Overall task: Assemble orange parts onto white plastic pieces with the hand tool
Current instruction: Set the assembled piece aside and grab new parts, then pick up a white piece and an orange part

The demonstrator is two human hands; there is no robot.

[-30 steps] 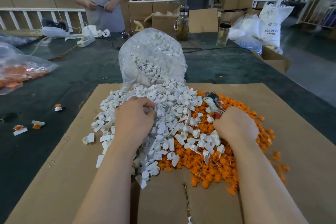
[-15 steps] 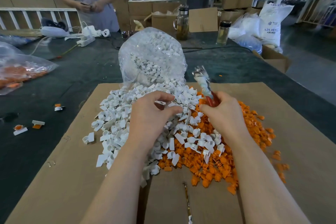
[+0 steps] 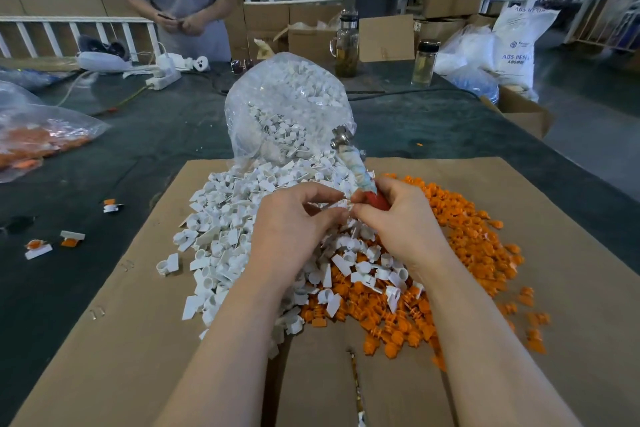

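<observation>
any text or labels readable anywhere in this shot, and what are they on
"ABS RES...": blue print on the white sack at the far right of the table; the end of the word is cut off by a fold.
A blue logo with small lettering above it, and a smaller line under it: too small and blurred to read.
Nothing readable on the cardboard boxes, bottles or hand tool.

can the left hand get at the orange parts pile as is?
Probably not directly: the left hand pinches a white piece, and the right hand with the tool sits between it and the orange pile.
</observation>
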